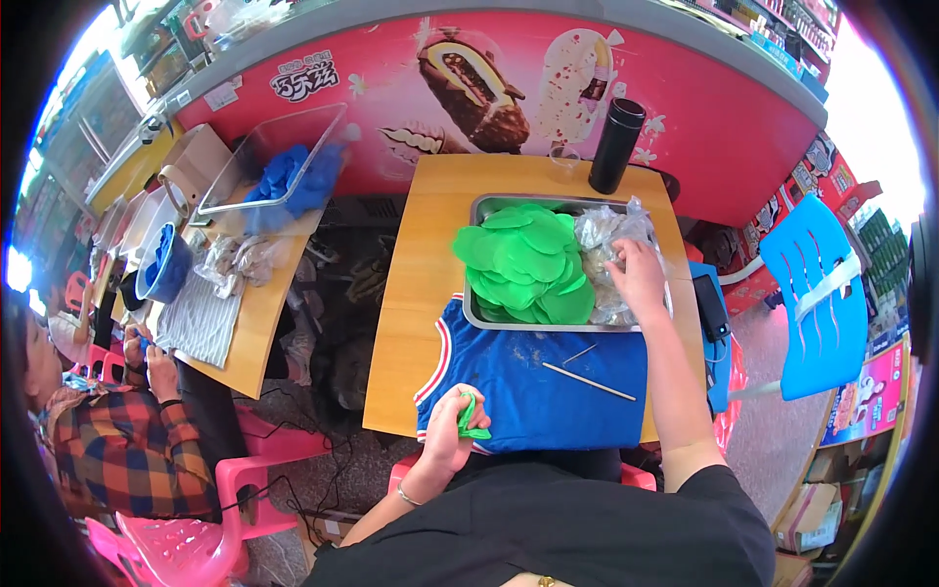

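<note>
My left hand [453,423] is closed on green pieces [469,411] of thin material, above the near edge of a blue garment [509,382] with striped trim. My right hand [636,269] has its fingers bent among the crumpled clear plastic bags [602,225] in the right part of a metal tray [558,324]; what they pinch is hidden. A heap of green oval sheets [518,254] fills the tray's left part. Two thin sticks [589,382] lie on the garment, below the tray. The wooden table [401,293] is under all of these.
A black bottle [616,147] and clear cup [564,161] stand behind the tray. At left, a co-worker [137,440] sits at another table [256,342] with bins of blue pieces [279,176]. A blue chair [812,293] and phone [712,308] are at right; pink chairs [254,489] at lower left.
</note>
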Demonstrator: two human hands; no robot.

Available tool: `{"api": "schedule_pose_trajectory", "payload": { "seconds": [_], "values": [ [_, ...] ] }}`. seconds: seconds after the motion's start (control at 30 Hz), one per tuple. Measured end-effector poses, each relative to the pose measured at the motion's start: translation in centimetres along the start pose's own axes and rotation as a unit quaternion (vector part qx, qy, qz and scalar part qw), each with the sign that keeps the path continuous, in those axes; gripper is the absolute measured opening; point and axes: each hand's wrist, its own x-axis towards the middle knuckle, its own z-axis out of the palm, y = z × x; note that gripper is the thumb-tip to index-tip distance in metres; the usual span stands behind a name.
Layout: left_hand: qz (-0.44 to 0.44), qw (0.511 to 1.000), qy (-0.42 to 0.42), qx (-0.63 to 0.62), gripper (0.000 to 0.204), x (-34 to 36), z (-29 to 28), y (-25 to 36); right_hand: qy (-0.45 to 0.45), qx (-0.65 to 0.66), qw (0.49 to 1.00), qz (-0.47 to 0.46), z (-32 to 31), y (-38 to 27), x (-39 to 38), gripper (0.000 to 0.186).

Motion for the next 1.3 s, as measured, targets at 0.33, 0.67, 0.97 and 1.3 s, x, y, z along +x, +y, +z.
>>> {"api": "schedule_pose_trajectory", "payload": {
  "seconds": [0.33,0.67,0.97,1.3],
  "values": [
    [-0.02,0.992,-0.121,0.025,0.024,-1.5,-2.1,0.5,0.009,0.241,0.97,-0.037,-0.5,2.3,-1.8,0.013],
    [0.112,0.966,-0.09,0.214,0.026,1.3,4.6,0.5,-0.171,0.584,0.791,0.056,-6.5,-7.6,-4.5,0.008],
    [0.078,0.978,-0.178,0.081,0.022,1.6,5.1,0.8,-0.255,0.717,0.593,0.262,-4.3,-12.9,-7.8,0.031],
    [0.081,0.996,-0.026,0.02,0.021,0.8,4.8,-1.3,-0.363,0.684,0.535,0.339,-2.0,-12.0,-12.7,0.027]
  ]
}}
